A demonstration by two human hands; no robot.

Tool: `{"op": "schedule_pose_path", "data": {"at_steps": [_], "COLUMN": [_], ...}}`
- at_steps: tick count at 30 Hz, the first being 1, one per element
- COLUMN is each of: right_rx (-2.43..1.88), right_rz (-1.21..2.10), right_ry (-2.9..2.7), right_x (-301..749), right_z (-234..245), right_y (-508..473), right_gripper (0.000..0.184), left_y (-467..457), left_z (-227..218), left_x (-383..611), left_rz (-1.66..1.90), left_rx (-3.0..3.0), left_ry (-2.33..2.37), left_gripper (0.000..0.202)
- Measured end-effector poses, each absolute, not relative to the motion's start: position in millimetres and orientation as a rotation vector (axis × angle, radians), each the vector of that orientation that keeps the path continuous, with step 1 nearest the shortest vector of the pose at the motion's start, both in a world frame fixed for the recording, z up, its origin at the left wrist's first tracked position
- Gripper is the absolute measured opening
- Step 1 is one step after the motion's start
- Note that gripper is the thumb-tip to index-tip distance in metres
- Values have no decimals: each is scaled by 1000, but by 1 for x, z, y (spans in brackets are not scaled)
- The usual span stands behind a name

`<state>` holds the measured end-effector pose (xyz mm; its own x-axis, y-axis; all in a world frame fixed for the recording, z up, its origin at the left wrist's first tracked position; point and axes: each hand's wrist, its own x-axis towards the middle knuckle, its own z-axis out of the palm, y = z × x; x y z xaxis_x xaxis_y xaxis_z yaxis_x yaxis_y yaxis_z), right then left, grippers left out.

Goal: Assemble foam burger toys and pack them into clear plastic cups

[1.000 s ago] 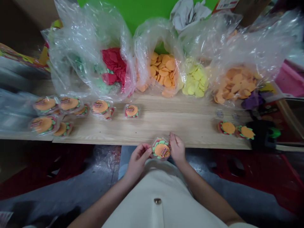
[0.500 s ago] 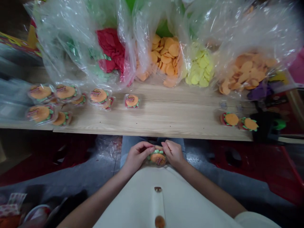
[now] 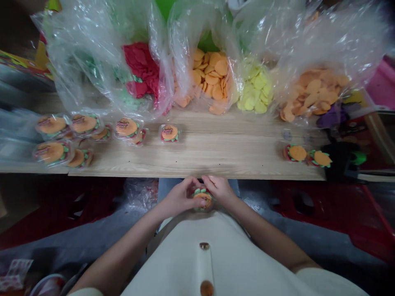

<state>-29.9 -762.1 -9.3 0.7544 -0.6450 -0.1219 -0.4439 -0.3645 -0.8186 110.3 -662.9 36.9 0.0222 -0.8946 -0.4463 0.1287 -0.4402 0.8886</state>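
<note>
Both hands hold a small burger-shaped sweet [image 3: 203, 198] in transparent wrap, just below the front edge of the wooden board, above my lap. My left hand [image 3: 179, 197] cups its left side, and my right hand [image 3: 219, 190] presses on its upper right. Their fingertips nearly meet over it. My fingers hide most of the orange bun and green layer. Several wrapped burgers [image 3: 126, 128] stand on the board at the left, and one lone pack [image 3: 169, 133] lies nearer the middle.
Transparent bags of red, green, orange and yellow pieces [image 3: 216, 78] line the back of the wooden board [image 3: 228, 160]. Two unwrapped burgers [image 3: 305, 154] and a black object [image 3: 341, 160] sit at the right. Red stools [image 3: 327, 209] stand below the board on both sides.
The wrapped burger has moved from the board's front edge down toward my lap. My hands have closed in around it, covering more of it.
</note>
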Motion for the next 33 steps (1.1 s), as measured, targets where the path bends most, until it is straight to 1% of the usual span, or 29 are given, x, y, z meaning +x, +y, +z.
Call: {"op": "schedule_pose_path", "data": {"at_steps": [2,6,9,12,15,17,19,21,23,25,28,33], "right_rx": [-1995,-1900,-1768,-1649,-1637,-1636,-1662,-1721,-1783,-1830,-1862,-1668], "right_rz": [-309,-517,-598,-700,-775,-783,-765,-712,-611,-525,-587,-786], "right_ry": [905,1174,1260,1316,1283,1249,1191,1094,981,918,1026,1236], "right_x": [-22,-14,-15,-16,-14,-15,-18,-23,-24,-20,-9,2], "right_z": [-7,-3,-1,-1,2,4,8,13,17,20,21,16], "right_y": [-771,-785,-784,-783,-789,-794,-799,-804,-810,-816,-821,-801], "right_gripper": [42,43,42,40,39,40,41,41,42,42,40,38], "left_y": [-670,-693,-707,-715,-718,-717,-714,-712,-711,-713,-720,-731], "left_z": [32,21,20,22,25,30,36,44,51,54,51,42], "left_x": [108,98,91,83,76,77,85,97,110,118,116,89], "left_rz": [-1483,-1197,-1003,-921,-851,-847,-945,-1162,-1426,-1552,-1430,-1005], "left_rx": [1522,1538,1485,1451,1454,1449,1424,1375,1315,1287,1360,1413], "left_ry": [-809,-541,-435,-421,-395,-375,-369,-419,-537,-638,-585,-437], "left_gripper": [36,37,38,38,38,38,36,36,41,47,46,43]}}
